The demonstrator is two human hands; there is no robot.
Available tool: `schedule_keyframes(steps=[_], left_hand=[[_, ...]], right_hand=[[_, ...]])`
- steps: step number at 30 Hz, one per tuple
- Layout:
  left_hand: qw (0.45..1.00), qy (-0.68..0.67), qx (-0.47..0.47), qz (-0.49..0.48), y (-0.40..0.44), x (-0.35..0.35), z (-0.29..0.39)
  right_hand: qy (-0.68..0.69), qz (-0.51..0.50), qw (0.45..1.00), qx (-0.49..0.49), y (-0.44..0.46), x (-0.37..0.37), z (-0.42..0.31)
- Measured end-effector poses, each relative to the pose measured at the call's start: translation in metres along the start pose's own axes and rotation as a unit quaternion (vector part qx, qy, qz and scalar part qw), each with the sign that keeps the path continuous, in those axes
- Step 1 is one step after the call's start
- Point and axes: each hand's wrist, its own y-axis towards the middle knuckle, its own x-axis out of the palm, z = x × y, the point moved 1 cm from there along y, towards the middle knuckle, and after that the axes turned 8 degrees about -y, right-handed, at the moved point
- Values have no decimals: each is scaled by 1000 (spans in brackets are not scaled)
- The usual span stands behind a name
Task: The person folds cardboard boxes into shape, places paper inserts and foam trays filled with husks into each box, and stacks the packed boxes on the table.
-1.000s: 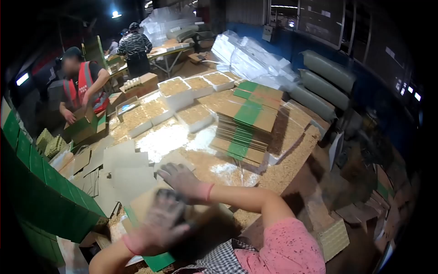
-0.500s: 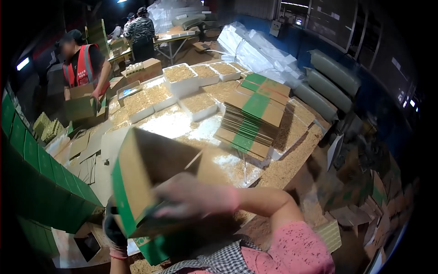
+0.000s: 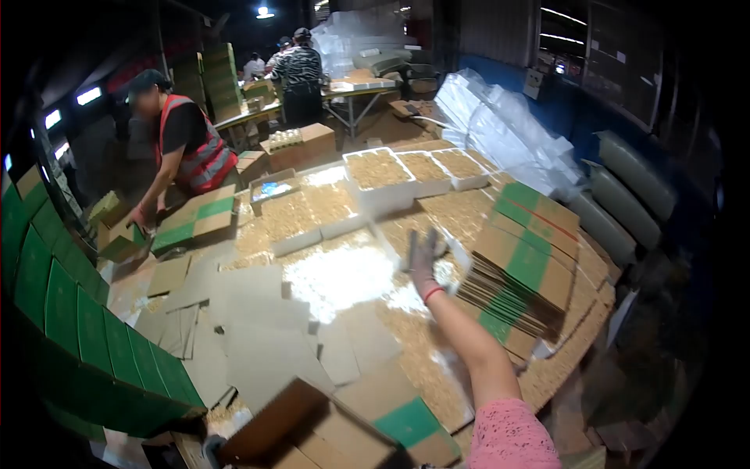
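Brown cardboard box [image 3: 344,438], open-topped, lies at seven o'clock from right hand [image 3: 424,262]; left hand [image 3: 212,449] nearer, at box's left edge, mostly hidden, grip cannot be told. Right hand: fingers spread, nothing visibly held; flat-carton stack [image 3: 501,252] at three o'clock.

One head-worn view looks forward and down across the worktable [image 3: 344,273].

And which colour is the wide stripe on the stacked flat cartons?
The stripe on the flat cartons is green, clearest in the head view.
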Motion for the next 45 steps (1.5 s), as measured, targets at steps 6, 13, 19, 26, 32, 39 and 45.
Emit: schedule_keyframes(steps=[6,13,19,26,32,39,45], left_hand=[[961,274,-45,2,19,36,25],[938,343,8,-43,32,40,32],[950,301,-14,79,25,21,14],[979,199,-10,49,18,17,0],[978,204,-1,-50,34,40,30],[964,216,114,-109,27,108,67],[988,117,4,-100,13,51,62]], right_hand=[[-191,-37,920,339,20,104,107],[158,20,909,385,26,128,114],[380,-88,858,334,-40,26,107],[520,-401,634,409,-117,-148,15],[167,-528,821,-138,-112,-267,-71],[124,-707,696,-22,-161,-310,-216],[-74,-758,624,-173,-224,-219,-186]])
